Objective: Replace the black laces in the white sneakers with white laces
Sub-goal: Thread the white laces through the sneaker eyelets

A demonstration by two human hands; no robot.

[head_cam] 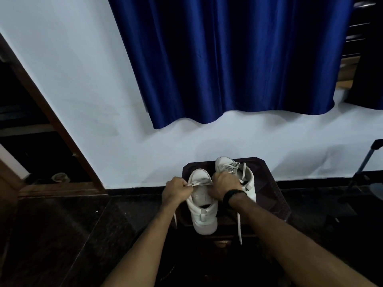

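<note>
On the dark stool point(269, 195) at six o'clock, both hands clamp a white lace point(200, 183) across the near sneaker point(204, 216): left hand point(176, 190) at nine o'clock, right hand point(224, 187) at three. Uneven pulling could leave lopsided ends or drag the sneaker off.

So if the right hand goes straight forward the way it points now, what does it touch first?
Probably the far sneaker: the right hand, gripping the white lace, has its knuckles close before that shoe's laced front. Depth is unclear from this one view.
</note>
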